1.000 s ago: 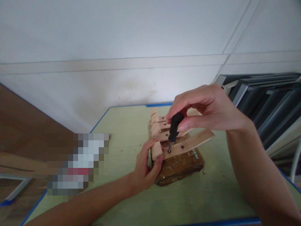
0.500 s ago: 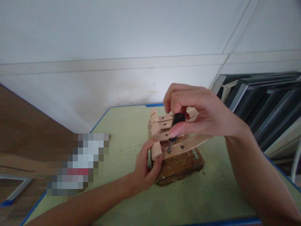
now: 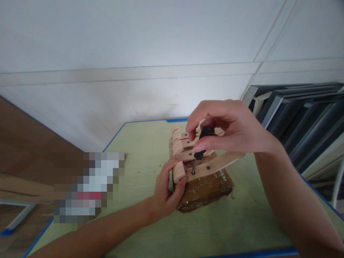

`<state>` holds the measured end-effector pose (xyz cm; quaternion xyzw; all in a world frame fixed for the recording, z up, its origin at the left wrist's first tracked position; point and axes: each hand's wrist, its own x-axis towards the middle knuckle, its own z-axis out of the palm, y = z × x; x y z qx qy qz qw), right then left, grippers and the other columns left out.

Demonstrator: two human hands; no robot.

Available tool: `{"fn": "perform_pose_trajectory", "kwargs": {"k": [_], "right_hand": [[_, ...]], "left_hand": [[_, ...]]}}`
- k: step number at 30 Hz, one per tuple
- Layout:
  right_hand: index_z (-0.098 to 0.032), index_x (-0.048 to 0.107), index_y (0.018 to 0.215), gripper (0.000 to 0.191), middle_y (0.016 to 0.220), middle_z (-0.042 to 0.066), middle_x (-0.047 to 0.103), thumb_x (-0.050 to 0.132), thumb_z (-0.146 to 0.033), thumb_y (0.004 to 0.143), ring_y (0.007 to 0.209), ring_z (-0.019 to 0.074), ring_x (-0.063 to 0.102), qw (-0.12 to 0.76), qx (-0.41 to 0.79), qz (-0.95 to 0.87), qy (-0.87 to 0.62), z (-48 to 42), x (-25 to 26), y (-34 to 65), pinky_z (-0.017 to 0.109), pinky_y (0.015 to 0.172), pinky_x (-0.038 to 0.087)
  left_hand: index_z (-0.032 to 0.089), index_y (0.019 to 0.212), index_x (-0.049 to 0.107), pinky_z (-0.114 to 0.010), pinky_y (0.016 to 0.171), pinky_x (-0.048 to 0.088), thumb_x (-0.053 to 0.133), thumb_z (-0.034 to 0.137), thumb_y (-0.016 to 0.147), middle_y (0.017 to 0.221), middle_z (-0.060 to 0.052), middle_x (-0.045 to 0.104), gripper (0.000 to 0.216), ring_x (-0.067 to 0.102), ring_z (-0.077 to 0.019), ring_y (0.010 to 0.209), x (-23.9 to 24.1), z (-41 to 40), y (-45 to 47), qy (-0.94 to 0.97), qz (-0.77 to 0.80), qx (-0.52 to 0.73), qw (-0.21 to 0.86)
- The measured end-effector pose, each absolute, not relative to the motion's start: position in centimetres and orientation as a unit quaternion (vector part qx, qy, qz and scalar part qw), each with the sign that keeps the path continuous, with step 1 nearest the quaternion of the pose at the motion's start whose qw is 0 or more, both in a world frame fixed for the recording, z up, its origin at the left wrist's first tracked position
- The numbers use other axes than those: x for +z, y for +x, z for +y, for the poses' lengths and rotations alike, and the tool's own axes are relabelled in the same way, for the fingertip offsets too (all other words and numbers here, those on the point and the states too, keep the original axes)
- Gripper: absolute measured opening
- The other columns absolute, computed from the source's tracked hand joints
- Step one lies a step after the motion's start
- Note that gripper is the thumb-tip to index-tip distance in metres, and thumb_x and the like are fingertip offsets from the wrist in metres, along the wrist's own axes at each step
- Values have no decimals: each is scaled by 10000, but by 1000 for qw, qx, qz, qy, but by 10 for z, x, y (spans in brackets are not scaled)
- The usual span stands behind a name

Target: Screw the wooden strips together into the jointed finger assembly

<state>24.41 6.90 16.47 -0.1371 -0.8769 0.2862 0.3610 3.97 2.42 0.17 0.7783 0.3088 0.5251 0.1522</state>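
In my right hand is a short screwdriver with a black handle, held between thumb and fingers. Its tip meets a dark screw hole near the left end of the closest wooden strip. A second dark screw shows further along that strip. My left hand grips the thick block-shaped end of the same strip. Beneath lies a worn brown block. Behind, several similar wooden pieces sit in a row, partly hidden by my right hand.
The pale green table has a blue edge. A pixelated, blurred object lies on its left side. Dark flat panels lean at the right. A white wall stands behind the table.
My right hand's fingers have shifted and loosened around the screwdriver handle, showing more of it. The tip stays at the same spot, and my left hand has not moved.
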Motion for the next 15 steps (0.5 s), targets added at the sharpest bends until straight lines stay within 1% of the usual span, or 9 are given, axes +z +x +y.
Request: {"fn": "perform_pose_trajectory", "kwargs": {"k": [3,6,9,15], "right_hand": [[-84,636,897,135,868,51,651,655,-197,827,795,115,623,336,297,-887,-109,69,170,250,221,643,500],[-25,635,1028,226,941,93,672,561,-191,894,772,101,642,302,337,-887,-88,70,173,256,201,642,527],[-30,610,1133,275,992,101,672,498,-176,929,761,74,645,270,343,-893,-104,69,175,261,167,669,534],[-55,635,1066,239,886,61,682,545,-211,908,753,76,651,290,318,-896,-108,71,174,260,149,656,536]], "left_hand": [[172,1225,457,-371,850,506,520,159,868,1082,-122,591,363,593,-233,1001,0,24,39,772,310,532,158],[170,1230,452,-379,851,505,520,160,868,1075,-125,591,370,591,-238,1014,-2,24,39,769,308,534,167],[167,1243,438,-388,862,504,515,149,867,1085,-131,589,383,589,-238,1019,-2,24,38,772,309,531,164],[177,1244,444,-386,872,500,516,149,863,1087,-122,586,389,588,-231,1009,-1,24,38,774,308,528,163]]}}
